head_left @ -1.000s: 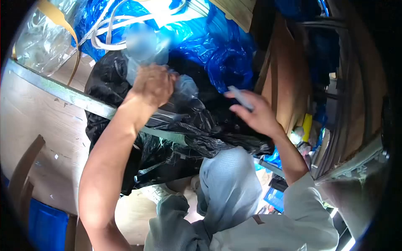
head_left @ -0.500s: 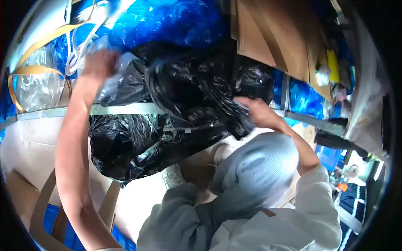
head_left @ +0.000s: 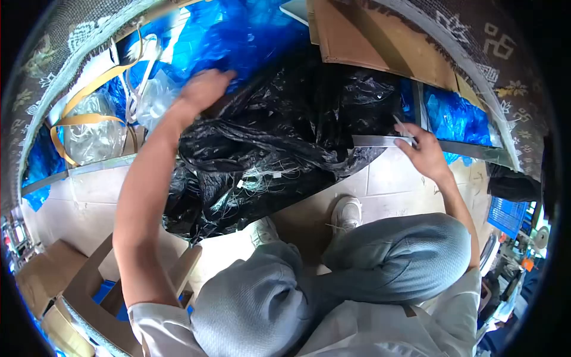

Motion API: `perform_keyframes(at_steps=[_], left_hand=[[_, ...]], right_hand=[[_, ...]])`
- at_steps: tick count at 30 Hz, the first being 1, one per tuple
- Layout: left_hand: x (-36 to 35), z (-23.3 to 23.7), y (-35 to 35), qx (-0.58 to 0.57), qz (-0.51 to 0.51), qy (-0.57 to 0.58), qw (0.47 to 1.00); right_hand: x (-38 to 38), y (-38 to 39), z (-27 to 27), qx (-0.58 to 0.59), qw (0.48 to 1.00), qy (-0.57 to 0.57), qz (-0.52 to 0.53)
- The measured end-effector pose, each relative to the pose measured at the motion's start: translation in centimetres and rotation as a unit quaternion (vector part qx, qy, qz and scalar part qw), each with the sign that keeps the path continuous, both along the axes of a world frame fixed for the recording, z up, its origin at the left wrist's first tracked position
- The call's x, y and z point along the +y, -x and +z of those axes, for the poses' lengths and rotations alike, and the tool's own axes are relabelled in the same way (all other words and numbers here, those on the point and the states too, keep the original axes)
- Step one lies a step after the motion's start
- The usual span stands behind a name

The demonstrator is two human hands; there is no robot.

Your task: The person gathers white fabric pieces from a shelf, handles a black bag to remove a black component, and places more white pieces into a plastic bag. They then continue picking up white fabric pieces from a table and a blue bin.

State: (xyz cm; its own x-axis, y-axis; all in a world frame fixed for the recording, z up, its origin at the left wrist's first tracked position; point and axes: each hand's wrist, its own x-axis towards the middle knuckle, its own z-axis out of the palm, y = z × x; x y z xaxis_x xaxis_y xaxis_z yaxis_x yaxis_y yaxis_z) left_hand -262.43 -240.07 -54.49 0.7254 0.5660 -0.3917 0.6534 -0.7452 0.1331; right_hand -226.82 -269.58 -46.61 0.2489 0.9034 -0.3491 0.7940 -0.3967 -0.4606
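A large black plastic bag point(head_left: 279, 101) drapes over the metal rail of a low shelf. Its lower part hangs toward the floor, with a tangle of clear thin strands point(head_left: 256, 181) on it. My left hand point(head_left: 205, 90) is over the bag's upper left edge, against blue plastic sheeting point(head_left: 238, 35); its fingertips are mostly hidden. To the right, my right hand point(head_left: 425, 149) pinches the metal rail point(head_left: 375, 141), thumb in front and fingers over the top. A thin pale strip point(head_left: 399, 122) shows by its fingertips.
Cardboard point(head_left: 380, 44) lies on the shelf at the back right. Yellow and white straps point(head_left: 89, 119) and a clear plastic bag point(head_left: 92, 140) lie to the left. Patterned cloth point(head_left: 476, 35) hangs around the top. A cardboard box point(head_left: 53, 273) stands at lower left, a blue crate point(head_left: 505, 215) at right.
My left hand has moved right and upward onto the blue sheeting. My right hand has let go of the bag and moved right to the rail. The bag's top has been folded inward.
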Motion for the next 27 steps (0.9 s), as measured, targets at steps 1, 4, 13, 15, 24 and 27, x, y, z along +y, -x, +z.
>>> perform_keyframes(at_steps=[1,4,13,15,24,27], left_hand=[[0.7,-0.3,3.2,-0.016,0.01,-0.039,0.999],[1.5,2.2,10.1,0.012,0.054,-0.169,0.984],[12.9,5.1,19.5,-0.133,0.171,-0.131,0.967],[15.2,5.3,19.1,-0.125,-0.06,-0.24,0.961],[-8.8,6.5,-12.0,-0.185,-0.178,0.096,0.962],[-7.6,1.4,-11.1,0.033,-0.289,0.057,0.955]], right_hand=[[0.1,-0.1,-0.1,0.004,1.0,-0.001,0.0],[0.0,-0.2,-0.4,0.032,0.999,-0.04,-0.002],[-1.3,1.3,-0.9,-0.008,0.994,-0.082,0.075],[-1.8,1.0,-1.2,-0.004,0.994,-0.092,0.051],[-3.5,3.7,-4.5,0.008,0.985,-0.154,0.082],[-5.0,3.8,-4.4,0.04,0.986,-0.145,0.077]])
